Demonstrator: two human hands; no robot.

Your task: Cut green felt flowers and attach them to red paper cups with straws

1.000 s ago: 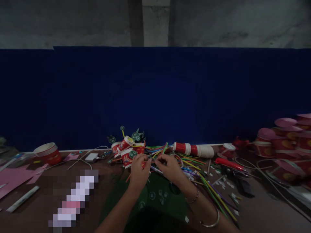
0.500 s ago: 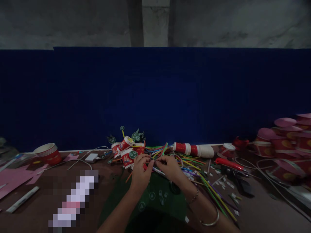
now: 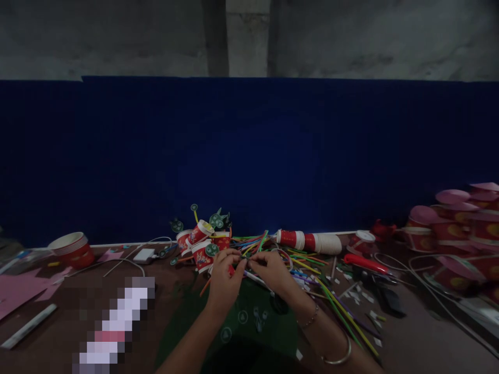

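My left hand (image 3: 225, 276) and my right hand (image 3: 273, 270) meet fingertip to fingertip over a green sheet (image 3: 249, 322) on the brown table (image 3: 413, 337). Both pinch something small between them; a thin red piece (image 3: 233, 270) shows under my left fingers, but the dim light hides what it is. A pile of coloured sticks (image 3: 312, 267) fans out just behind and to the right of my hands. A cluster of red paper cups with green cut-outs on sticks (image 3: 202, 236) lies just beyond my left hand.
A stack of red-and-white cups (image 3: 310, 241) lies on its side at the back. Red cups with pink lids (image 3: 456, 223) crowd the right; another cup stack (image 3: 72, 248) and pink paper (image 3: 19, 288) lie left. A red-handled tool (image 3: 364, 264), white cables and paper scraps lie right. A blue panel backs the table.
My hands have closed the gap between them and now touch at the fingertips. The view has shifted slightly; nothing else on the table moved.
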